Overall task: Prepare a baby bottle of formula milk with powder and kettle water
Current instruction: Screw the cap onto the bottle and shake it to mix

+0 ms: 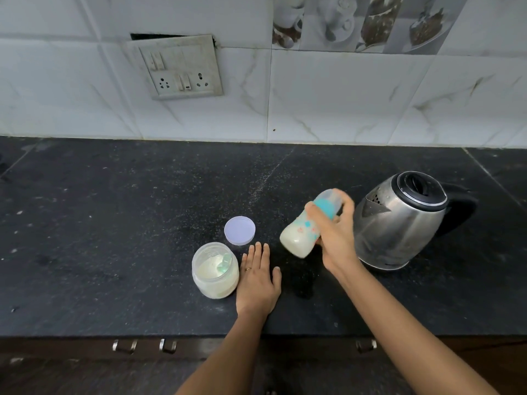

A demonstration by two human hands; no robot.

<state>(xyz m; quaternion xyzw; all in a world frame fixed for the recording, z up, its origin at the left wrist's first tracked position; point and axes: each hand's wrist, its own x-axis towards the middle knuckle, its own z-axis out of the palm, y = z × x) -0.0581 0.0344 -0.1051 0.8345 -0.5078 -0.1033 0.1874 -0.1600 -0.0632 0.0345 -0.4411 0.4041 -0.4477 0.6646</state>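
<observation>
You are holding the baby bottle (306, 226) in your right hand (336, 235), off the surface (114, 223) and tilted, its base toward you and its capped top toward the wall. That grip is wrapping around the bottle's upper body and teal collar, closed firmly on it. The bottle is looking blurred, so you are probably shaking it to mix. Pale, milky liquid is filling the lower part, which suggests that powder and water are both already in and the top is screwed on.

Your left hand (258, 280) is lying flat on the surface, fingers spread and gripping nothing, just beside the open powder jar (215, 270). The jar is showing cream powder with what seems to be a scoop resting inside. Its lid (239, 230) is lying apart from it, a little further back.

The kettle (399, 220) is standing upright to the right of the bottle, lid down.

Judging by this, the task is nearing its end: what is remaining is finishing the mixing, setting the bottle down upright, and probably putting the lid back on the jar.
</observation>
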